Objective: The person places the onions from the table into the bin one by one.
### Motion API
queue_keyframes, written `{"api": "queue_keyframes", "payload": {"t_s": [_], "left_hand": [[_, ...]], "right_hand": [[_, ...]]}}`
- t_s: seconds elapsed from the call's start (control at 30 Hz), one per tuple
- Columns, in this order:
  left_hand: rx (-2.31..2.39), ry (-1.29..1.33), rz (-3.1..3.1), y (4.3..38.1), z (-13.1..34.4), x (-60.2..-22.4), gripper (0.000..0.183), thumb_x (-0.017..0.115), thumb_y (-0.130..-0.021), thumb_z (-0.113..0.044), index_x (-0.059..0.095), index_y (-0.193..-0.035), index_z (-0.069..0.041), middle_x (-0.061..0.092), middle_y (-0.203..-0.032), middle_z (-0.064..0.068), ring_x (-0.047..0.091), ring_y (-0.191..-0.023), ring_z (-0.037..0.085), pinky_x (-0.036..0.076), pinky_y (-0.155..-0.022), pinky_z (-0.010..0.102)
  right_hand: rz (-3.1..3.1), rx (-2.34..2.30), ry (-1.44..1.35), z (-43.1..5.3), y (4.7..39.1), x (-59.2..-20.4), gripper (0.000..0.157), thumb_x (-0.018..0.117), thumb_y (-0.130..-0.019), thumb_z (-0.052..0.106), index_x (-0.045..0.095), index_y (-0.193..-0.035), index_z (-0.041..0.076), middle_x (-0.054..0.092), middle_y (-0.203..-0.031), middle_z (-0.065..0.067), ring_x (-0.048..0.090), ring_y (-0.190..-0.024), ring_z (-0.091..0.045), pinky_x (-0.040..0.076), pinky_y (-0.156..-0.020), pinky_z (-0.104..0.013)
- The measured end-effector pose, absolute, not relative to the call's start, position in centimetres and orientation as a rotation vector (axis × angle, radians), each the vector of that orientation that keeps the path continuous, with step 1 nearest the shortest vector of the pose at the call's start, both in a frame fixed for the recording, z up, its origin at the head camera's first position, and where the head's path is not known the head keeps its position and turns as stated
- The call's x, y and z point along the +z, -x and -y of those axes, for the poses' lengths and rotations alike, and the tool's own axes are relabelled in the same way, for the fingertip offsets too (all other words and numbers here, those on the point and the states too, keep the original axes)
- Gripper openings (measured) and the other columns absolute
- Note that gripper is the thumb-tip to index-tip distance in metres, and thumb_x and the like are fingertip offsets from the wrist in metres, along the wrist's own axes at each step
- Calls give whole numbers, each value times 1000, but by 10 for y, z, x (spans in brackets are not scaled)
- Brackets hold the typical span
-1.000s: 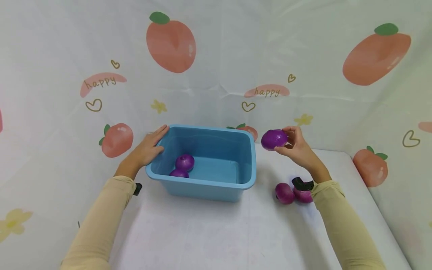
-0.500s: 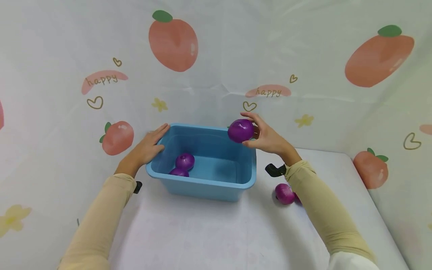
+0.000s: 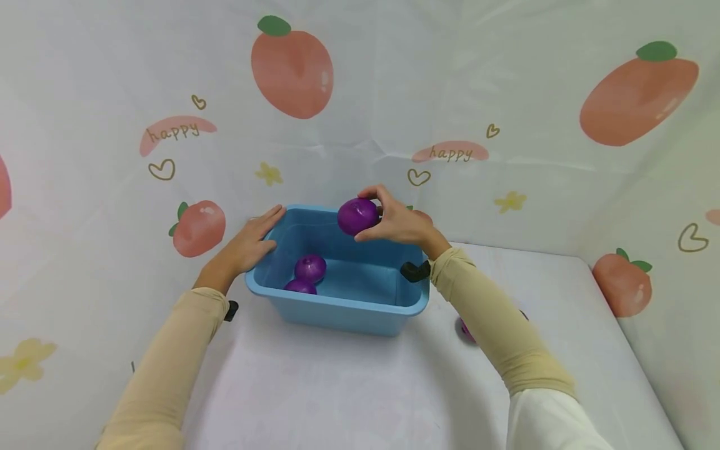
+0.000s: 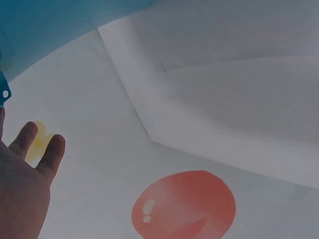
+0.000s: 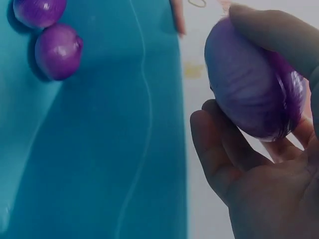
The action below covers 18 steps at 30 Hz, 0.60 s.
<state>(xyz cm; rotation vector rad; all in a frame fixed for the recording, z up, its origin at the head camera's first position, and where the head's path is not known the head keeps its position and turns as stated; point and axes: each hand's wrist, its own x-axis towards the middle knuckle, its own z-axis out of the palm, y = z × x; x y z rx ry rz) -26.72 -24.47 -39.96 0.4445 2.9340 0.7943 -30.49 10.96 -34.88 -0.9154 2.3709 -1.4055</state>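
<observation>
My right hand [image 3: 398, 222] holds a purple onion [image 3: 357, 216] between thumb and fingers, above the far side of a blue plastic tub [image 3: 343, 320]. In the right wrist view, the held onion [image 5: 244, 82] shows its shiny, ribbed skin. Two more purple onions lie inside the tub at its left end: one onion [image 3: 310, 269] further back, another onion [image 3: 302, 287] partly hidden by the front rim. My left hand [image 3: 243, 249] rests on the tub's left rim with straight fingers. The left wrist view catches some of its fingers [image 4: 52, 157] beside the blue wall.
On the white table [image 3: 337, 387] to the right of the tub lies another onion [image 3: 469, 331], mostly covered by my right sleeve [image 3: 489, 312]. A white cloth backdrop [image 3: 349, 75] printed with fruit and hearts stands close behind the tub.
My right hand has carried the onion leftward from beside the tub to over it. The right sleeve now hides most of the table onions. My left hand stays on the rim.
</observation>
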Motion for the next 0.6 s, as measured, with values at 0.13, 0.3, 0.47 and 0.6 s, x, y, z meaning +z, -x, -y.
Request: {"api": "queue_keyframes", "payload": {"t_s": [0.13,0.3,0.47,0.6], "left_hand": [[800,-444,-2932,268,246,-400,78,39,-94,-17,11,-166,-26,10,-174,2,13,-157,48,22,-117,77],[797,-440,-2928,270,248,-402,78,40,-94,-17,11,-165,-27,10,-174,1,12,-157,48,21,-117,78],[797,-452,-2934,271,249,-403,78,41,-94,-18,11,-165,-28,10,-174,0,13,-158,46,20,-118,77],[797,-466,-2935,272,248,-403,77,41,-94,-17,13,-165,-26,11,-174,0,14,-157,46,20,-118,76]], "right_hand": [[-2337,-1399,939,-89,311,-353,84,84,-82,17,36,-150,8,41,-151,-12,58,-126,-31,59,-97,-42],[-2361,-1334,1002,-67,315,-356,77,81,-84,22,41,-149,8,45,-147,-12,54,-128,-28,59,-97,-41],[-2327,-1287,1026,-50,320,-363,77,83,-81,22,44,-147,12,48,-145,-9,50,-131,-25,57,-102,-40],[-2241,-1257,1041,-41,322,-370,79,83,-80,19,43,-147,11,47,-144,-10,49,-133,-26,54,-106,-39]]}}
